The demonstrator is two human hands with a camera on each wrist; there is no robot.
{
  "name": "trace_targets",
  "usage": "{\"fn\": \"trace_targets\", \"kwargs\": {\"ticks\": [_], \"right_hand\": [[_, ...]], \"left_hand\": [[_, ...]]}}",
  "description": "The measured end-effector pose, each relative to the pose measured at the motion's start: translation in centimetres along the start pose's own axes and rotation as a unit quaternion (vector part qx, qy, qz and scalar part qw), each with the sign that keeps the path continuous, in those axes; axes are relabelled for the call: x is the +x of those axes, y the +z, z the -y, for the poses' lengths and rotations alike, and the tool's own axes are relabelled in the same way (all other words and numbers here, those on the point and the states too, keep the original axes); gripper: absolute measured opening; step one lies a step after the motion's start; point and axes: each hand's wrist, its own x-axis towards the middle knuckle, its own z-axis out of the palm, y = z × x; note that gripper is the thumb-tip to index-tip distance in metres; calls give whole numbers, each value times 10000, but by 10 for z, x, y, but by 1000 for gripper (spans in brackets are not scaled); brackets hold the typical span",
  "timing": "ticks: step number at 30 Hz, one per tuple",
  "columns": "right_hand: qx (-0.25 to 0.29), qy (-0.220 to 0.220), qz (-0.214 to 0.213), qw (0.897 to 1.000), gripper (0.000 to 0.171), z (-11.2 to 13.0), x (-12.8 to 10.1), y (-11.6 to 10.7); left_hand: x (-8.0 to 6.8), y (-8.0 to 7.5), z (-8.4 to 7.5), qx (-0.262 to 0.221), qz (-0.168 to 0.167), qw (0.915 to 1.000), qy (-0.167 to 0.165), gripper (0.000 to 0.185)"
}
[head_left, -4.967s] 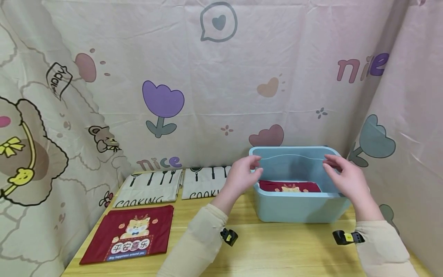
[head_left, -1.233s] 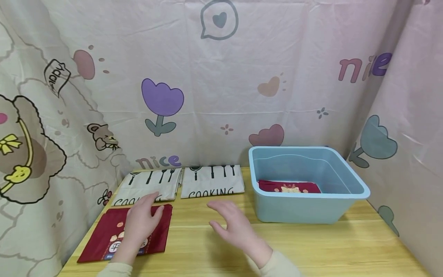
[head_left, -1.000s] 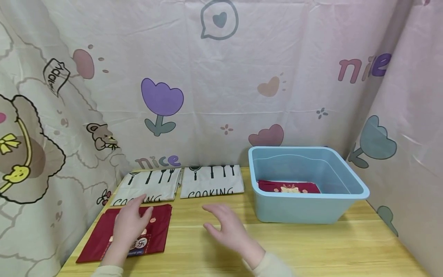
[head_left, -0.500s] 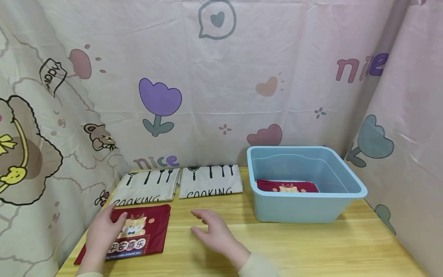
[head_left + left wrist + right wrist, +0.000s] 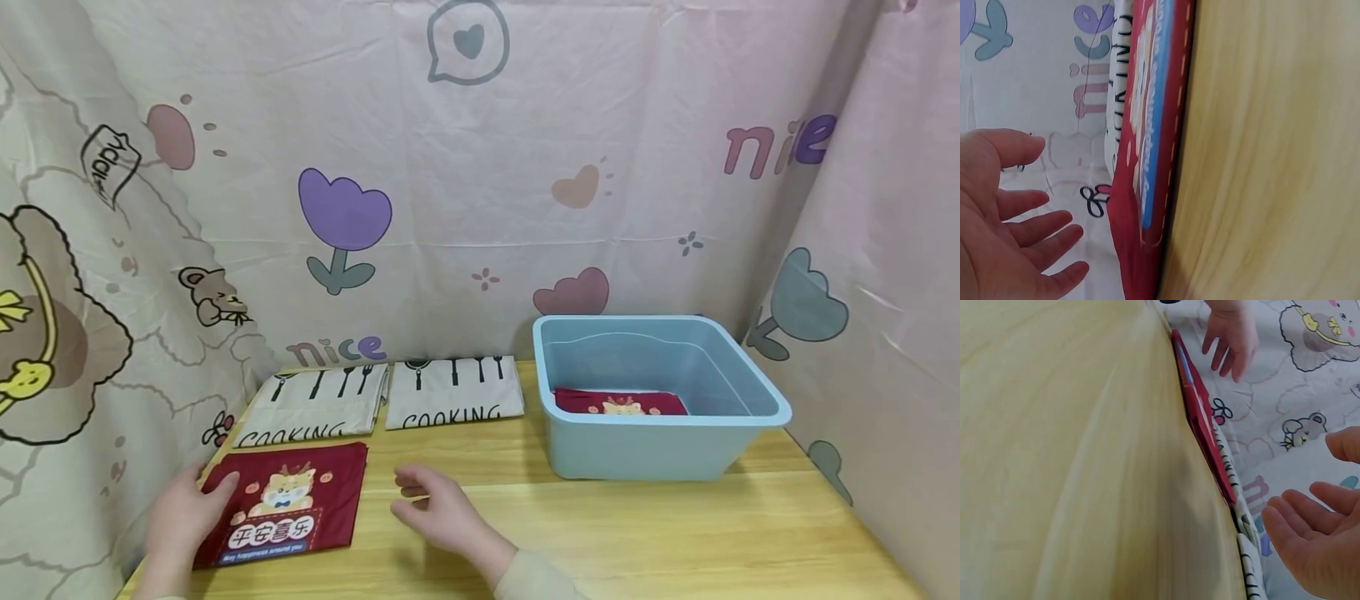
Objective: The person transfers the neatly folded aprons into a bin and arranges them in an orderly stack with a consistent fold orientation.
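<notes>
I get bright, even, soft light in the head view, with faint shadows under the blue tub [image 5: 660,450] and wide-angle bending at the edges. Both wrist views are tilted and smeared; the wooden table [image 5: 1066,462] looks possibly motion-blurred.

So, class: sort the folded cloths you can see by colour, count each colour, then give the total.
Red cloths: 2, one on the table, one in the blue tub.
White COOKING cloths: 2, left, right.
Total: 4.
</notes>
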Motion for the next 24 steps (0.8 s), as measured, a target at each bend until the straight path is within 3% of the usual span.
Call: {"fn": "trace_targets", "kwargs": {"ticks": [7, 18, 24], "right_hand": [[254, 480, 163, 9984, 46, -2, 6, 12], [252, 1304, 227, 9909, 51, 9, 23, 33], [595, 1772, 77, 9823, 49, 10, 31, 47]], "left_hand": [[5, -7, 11, -9, 513, 9970, -582, 89], [9, -10, 21, 106, 695, 9952, -684, 88], [8, -8, 22, -8, 788, 9933, -842, 86]]}}
